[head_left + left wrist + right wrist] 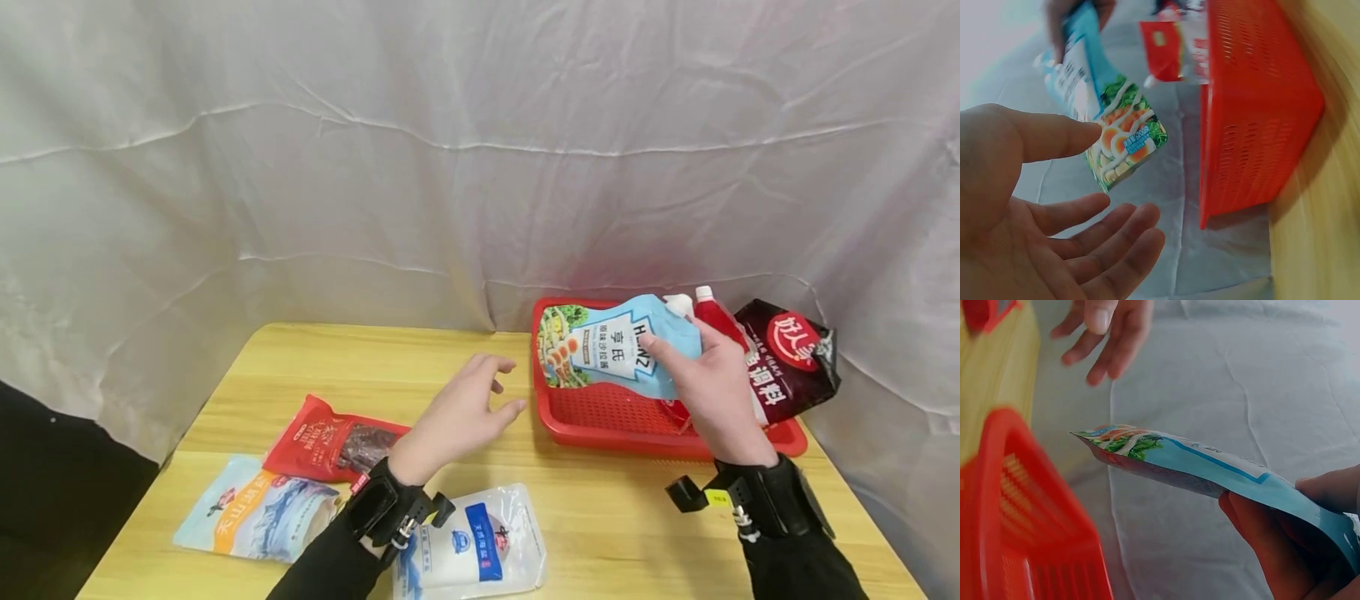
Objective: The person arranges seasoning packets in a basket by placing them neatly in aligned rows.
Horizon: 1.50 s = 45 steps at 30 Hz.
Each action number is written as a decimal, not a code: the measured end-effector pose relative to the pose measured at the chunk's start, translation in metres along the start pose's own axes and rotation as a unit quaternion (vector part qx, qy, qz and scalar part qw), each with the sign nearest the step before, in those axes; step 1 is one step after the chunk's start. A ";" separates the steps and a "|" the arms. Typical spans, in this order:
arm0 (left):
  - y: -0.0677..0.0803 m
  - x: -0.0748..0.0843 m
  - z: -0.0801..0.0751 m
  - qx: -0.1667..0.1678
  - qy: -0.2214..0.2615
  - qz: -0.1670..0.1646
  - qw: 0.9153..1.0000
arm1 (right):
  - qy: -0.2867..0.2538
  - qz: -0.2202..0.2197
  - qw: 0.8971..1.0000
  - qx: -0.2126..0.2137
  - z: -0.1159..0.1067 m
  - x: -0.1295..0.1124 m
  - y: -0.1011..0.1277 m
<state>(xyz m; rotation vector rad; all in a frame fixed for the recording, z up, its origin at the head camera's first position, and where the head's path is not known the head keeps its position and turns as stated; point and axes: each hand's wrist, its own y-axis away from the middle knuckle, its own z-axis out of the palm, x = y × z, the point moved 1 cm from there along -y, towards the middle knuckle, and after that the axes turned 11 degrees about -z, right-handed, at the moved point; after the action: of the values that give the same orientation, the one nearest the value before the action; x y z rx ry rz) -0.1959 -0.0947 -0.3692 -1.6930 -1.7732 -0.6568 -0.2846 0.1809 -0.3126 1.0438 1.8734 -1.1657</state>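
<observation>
Two hands at work: right hand (716, 379) grips a light-blue spouted sauce pouch (618, 352) above the red perforated plastic basket (600, 412); left hand (461, 412) hovers spread and empty over the desk (600, 517). Best lowered flat, held firmly near the spout.

Two bare hands were seen, the left hand (459, 410) and the right hand (716, 385), with no gloves or rings worn. Both forearms were covered by black sleeves (330, 565) reaching to the wrists. A black wrist strap (378, 505) was worn just behind the left hand, fitted with a small red tab, metal screws and a black knob. A matching black strap (765, 500) was worn behind the right hand, with a black block and a yellow tag (717, 497) on its inner side.
</observation>
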 end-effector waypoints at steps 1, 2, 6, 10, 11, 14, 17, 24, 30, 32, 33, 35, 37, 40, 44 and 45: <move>-0.002 0.003 0.001 0.005 -0.025 0.015 1.000 | 0.017 -0.003 1.000 0.000 -0.003 -0.001 -0.002; -0.004 0.005 0.002 0.008 -0.048 0.029 0.998 | 0.034 -0.009 0.999 -0.001 -0.005 -0.001 -0.004; -0.013 0.012 0.010 0.009 -0.135 0.075 0.988 | 0.095 -0.024 0.995 -0.005 -0.013 -0.002 -0.013; -0.019 0.019 0.017 -0.007 -0.195 0.110 0.975 | 0.123 -0.022 0.992 -0.013 -0.022 -0.002 -0.023; -0.021 0.020 0.019 -0.011 -0.209 0.123 0.970 | 0.133 -0.020 0.991 -0.017 -0.024 -0.001 -0.026; -0.026 0.023 0.025 -0.020 -0.239 0.158 0.958 | 0.169 -0.014 0.985 -0.036 -0.030 0.000 -0.035; -0.030 0.025 0.031 -0.027 -0.263 0.194 0.945 | 0.207 -0.006 0.977 -0.057 -0.034 0.002 -0.043; -0.035 0.031 0.043 -0.065 -0.310 0.239 0.918 | 0.276 -0.019 0.955 -0.106 -0.040 0.011 -0.058; -0.039 0.030 0.051 -0.086 -0.320 0.254 0.909 | 0.328 -0.044 0.930 -0.158 -0.034 0.022 -0.066; -0.038 0.030 0.052 -0.091 -0.320 0.258 0.907 | 0.345 -0.052 0.923 -0.164 -0.031 0.025 -0.068; -0.038 0.030 0.053 -0.092 -0.321 0.260 0.906 | 0.354 -0.057 0.919 -0.164 -0.029 0.027 -0.069; -0.038 0.030 0.054 -0.092 -0.318 0.262 0.906 | 0.365 -0.059 0.914 -0.167 -0.027 0.030 -0.071; -0.038 0.030 0.054 -0.088 -0.316 0.264 0.907 | 0.369 -0.049 0.912 -0.174 -0.024 0.034 -0.073; -0.038 0.030 0.055 -0.086 -0.316 0.265 0.907 | 0.373 -0.023 0.909 -0.187 -0.022 0.042 -0.075; -0.037 0.032 0.055 -0.085 -0.327 0.267 0.902 | 0.383 0.004 0.902 -0.200 -0.020 0.051 -0.076; -0.037 0.032 0.054 -0.085 -0.330 0.268 0.901 | 0.385 0.009 0.900 -0.205 -0.020 0.052 -0.076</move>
<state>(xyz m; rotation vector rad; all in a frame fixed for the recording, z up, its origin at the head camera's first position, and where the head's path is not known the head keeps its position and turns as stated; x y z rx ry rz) -0.2378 -0.0362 -0.3829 -2.6016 -1.5375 0.0319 -0.3782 0.1924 -0.3218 1.3756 2.5437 -0.2888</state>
